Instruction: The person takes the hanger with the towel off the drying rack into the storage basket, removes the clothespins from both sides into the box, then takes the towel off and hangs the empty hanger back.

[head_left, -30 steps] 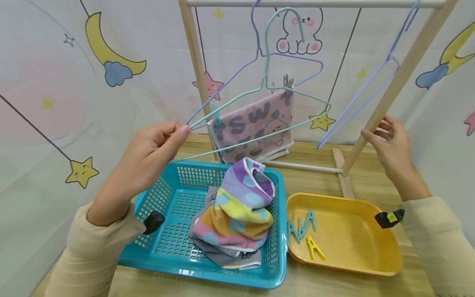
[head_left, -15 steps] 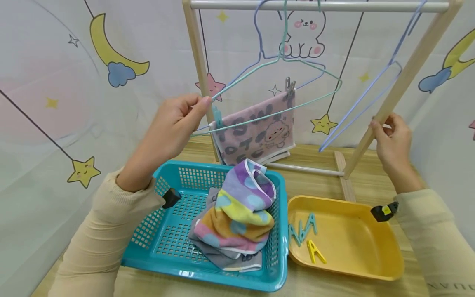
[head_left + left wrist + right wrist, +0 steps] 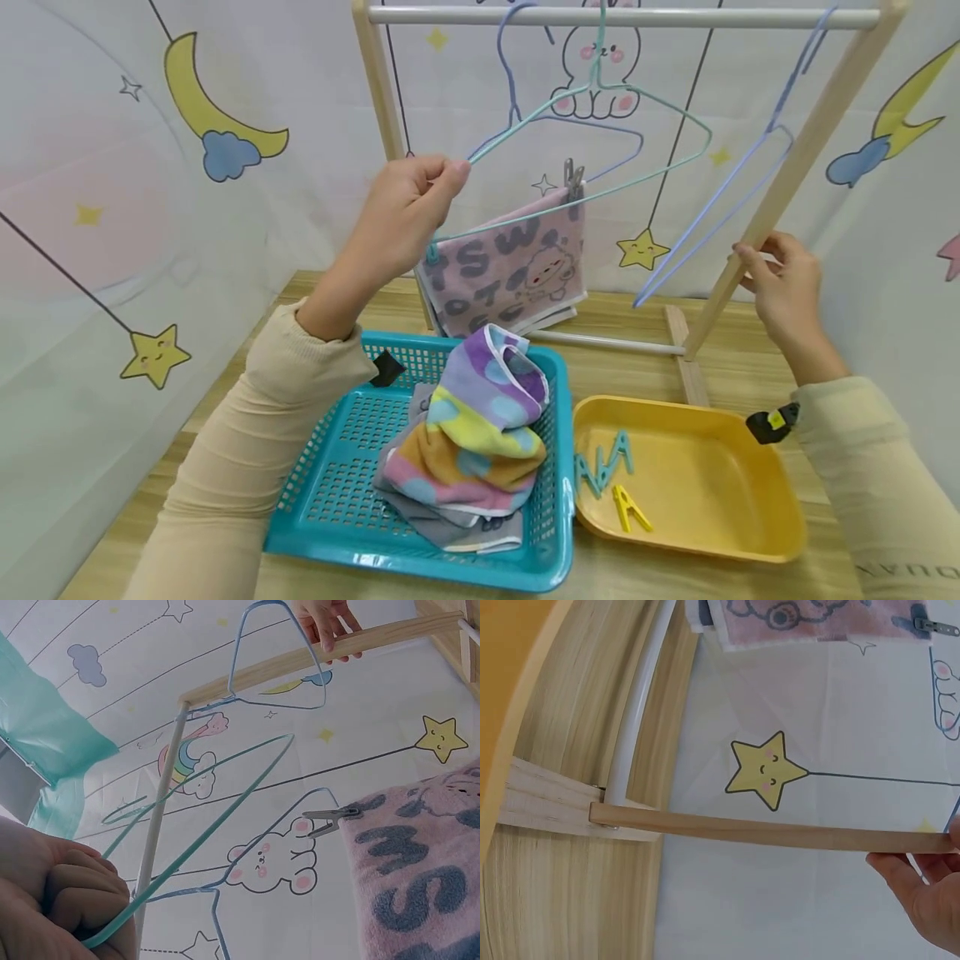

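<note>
My left hand (image 3: 412,204) pinches one end of a mint-green wire clothes hanger (image 3: 596,73). The hanger's neck rises to the white top rail (image 3: 675,17) of a clothes rack, where its hook overlaps the rail and runs out of view. In the left wrist view, fingers curl round the green wire (image 3: 202,851). My right hand (image 3: 787,279) grips the rack's wooden right post (image 3: 798,175), thumb in front. Behind the green hanger, a pink lettered towel (image 3: 517,267) hangs from a periwinkle hanger (image 3: 508,79), held by a grey clothespin (image 3: 574,179) and a teal one.
Another periwinkle hanger (image 3: 780,104) hangs beside the right post. Below stands a teal basket (image 3: 420,570) with a colourful towel (image 3: 480,417) over grey cloth. To its right, a yellow tray (image 3: 705,475) holds teal clothespins (image 3: 619,450) and a yellow clothespin (image 3: 628,507).
My left hand has moved up and to the right with the green hanger, whose hook has risen from below the rail to its height. My right hand stays on the post.
</note>
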The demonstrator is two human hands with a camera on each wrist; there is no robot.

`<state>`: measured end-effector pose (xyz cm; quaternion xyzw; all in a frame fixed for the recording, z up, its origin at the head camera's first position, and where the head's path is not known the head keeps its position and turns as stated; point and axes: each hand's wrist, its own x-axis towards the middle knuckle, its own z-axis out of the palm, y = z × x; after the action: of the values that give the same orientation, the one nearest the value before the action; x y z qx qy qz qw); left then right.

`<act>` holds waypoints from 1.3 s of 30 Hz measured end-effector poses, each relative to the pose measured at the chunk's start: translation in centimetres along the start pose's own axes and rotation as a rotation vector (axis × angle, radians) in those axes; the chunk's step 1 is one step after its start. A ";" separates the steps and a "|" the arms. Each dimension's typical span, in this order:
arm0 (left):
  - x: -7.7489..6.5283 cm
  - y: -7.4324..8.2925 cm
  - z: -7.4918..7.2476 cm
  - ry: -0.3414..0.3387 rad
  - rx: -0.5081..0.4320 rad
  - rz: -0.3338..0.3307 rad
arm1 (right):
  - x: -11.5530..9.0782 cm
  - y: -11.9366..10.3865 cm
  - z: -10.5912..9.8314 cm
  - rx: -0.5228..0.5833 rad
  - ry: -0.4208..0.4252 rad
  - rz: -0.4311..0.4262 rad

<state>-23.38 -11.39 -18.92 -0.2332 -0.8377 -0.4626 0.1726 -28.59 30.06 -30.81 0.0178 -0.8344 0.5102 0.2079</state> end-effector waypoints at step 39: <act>0.0 -1.7 5.2 -0.081 0.034 -0.011 | 0.0 0.3 -0.4 0.030 -0.048 -0.027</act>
<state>-24.67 -7.73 -22.74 -0.2440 -0.8530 -0.4396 0.1396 -28.48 30.53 -30.90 0.0444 -0.8311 0.5192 0.1942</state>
